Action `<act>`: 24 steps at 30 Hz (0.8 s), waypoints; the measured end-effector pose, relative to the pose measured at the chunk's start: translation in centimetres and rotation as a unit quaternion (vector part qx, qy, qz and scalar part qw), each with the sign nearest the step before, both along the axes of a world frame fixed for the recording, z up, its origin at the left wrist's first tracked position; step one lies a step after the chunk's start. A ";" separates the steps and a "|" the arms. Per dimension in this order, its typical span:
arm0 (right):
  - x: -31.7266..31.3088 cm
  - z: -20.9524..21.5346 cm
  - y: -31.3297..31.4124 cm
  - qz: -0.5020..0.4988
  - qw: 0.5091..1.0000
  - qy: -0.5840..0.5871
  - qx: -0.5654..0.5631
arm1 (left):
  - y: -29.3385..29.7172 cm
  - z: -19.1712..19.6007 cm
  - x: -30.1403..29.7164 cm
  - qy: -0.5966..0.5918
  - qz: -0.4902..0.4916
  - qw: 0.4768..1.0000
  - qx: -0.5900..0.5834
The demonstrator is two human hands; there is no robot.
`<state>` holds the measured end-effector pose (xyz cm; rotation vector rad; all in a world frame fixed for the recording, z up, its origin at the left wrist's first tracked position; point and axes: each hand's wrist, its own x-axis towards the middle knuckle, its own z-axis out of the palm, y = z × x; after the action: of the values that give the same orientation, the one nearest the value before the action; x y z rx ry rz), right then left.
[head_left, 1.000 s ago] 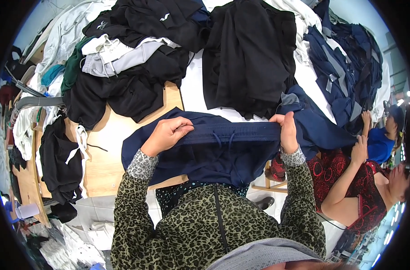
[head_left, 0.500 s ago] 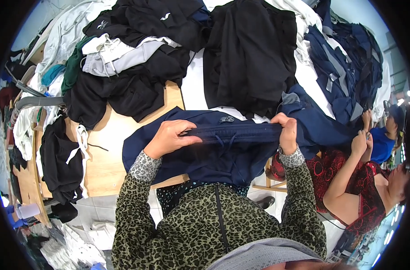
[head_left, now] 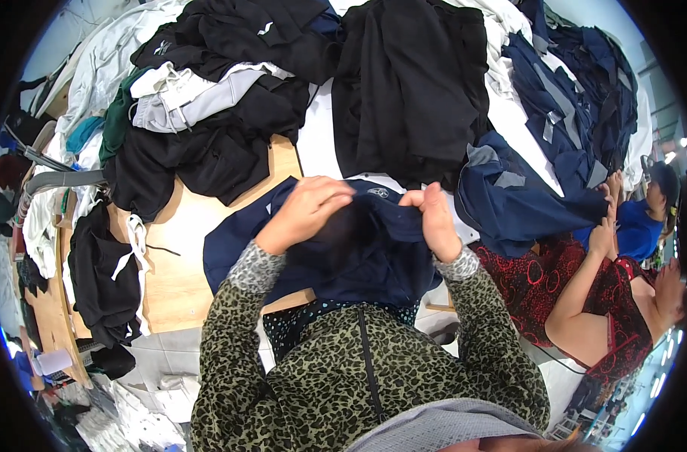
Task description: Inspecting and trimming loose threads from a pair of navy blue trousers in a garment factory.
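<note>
While the navy garment [head_left: 392, 260] lies over the near edge of the worktop [head_left: 174, 290], the left hand [head_left: 306, 215] is at its upper side, fingers extended and together; whether its grip has cloth cannot be told. The right hand [head_left: 438, 224] meets the garment's right end, thumb raised; its grip's closure is unclear. Black garments [head_left: 411, 94] lie beyond.

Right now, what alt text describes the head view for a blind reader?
A person's right hand holds a navy garment near its upper edge, the left hand over its left part, at a wooden table's edge. Black garments lie beyond.
</note>
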<state>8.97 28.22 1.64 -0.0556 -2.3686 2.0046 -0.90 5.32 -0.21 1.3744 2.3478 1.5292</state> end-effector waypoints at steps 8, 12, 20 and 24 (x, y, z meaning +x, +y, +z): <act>-0.3 2.6 -1.0 0.110 0.992 0.052 0.042 | 2.0 3.1 4.7 -0.416 -0.091 0.902 0.067; -0.8 1.3 1.9 0.455 0.870 -0.174 -0.077 | -1.5 8.9 4.5 -0.431 -0.088 0.896 0.061; -1.4 7.4 4.7 0.344 0.904 0.161 0.196 | -8.5 11.2 1.3 -0.039 0.067 0.997 -0.029; 0.0 7.6 4.8 0.329 0.940 0.087 0.012 | -9.3 7.7 0.1 -0.059 0.113 0.992 -0.026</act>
<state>8.92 33.03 9.20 0.9945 -2.5001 2.0765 -0.79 -4.01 7.53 1.0067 2.5206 1.5404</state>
